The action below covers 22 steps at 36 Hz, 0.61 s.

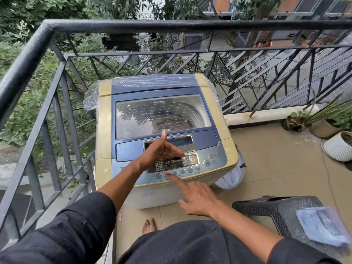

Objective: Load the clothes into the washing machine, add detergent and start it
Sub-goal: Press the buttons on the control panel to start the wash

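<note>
Head camera shows our washing machine (163, 130) at centre, lid shut, its control panel (177, 164) along the near edge. Our right hand (198, 201) is nearer: index finger straight, tip on a button (167, 175) at its ten o'clock. Our left hand (160, 149) hovers over the panel, fingers straight, holding nothing. Button labels are unreadable; glare hides the drum's contents.
</note>
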Each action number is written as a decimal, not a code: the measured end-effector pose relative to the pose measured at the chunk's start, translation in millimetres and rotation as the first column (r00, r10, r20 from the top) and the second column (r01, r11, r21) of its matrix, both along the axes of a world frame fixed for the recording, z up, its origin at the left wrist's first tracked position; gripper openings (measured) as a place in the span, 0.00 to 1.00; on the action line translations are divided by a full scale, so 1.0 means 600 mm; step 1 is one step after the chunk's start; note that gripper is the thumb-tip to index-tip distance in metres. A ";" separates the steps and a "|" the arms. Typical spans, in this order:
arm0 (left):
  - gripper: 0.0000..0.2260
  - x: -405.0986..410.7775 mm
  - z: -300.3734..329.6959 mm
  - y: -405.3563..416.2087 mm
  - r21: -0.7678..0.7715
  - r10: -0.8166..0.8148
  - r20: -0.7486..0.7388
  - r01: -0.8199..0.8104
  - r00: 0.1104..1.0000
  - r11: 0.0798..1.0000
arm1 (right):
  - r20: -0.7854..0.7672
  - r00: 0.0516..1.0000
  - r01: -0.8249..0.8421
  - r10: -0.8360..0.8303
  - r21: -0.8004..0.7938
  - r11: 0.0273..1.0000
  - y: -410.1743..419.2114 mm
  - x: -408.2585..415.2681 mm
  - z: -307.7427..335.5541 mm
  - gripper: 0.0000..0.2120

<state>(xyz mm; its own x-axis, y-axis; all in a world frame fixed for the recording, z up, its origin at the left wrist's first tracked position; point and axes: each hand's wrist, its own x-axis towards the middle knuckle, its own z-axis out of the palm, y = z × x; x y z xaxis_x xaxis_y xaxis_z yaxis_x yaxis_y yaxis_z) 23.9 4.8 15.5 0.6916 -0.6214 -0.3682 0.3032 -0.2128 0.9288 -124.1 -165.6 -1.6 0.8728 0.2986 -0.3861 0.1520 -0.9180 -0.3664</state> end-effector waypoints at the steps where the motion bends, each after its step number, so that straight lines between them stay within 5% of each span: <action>1: 0.43 0.000 0.000 0.000 0.001 0.002 0.002 -0.002 1.000 1.000 | 0.003 1.000 0.001 -0.001 0.001 1.000 0.000 -0.001 -0.001 0.48; 22: 0.42 -0.001 0.005 -0.002 -0.019 0.015 -0.017 -0.016 1.000 1.000 | 0.096 0.984 0.148 -0.148 0.014 0.989 -0.054 -0.023 -0.037 0.48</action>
<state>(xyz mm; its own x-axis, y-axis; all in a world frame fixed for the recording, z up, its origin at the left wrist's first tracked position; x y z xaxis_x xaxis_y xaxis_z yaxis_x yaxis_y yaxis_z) 23.1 3.7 18.6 0.6951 -0.6178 -0.3678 0.3219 -0.1901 0.9275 -138.2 -198.3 -24.1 0.9406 0.1654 -0.2966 0.0493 -0.9307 -0.3626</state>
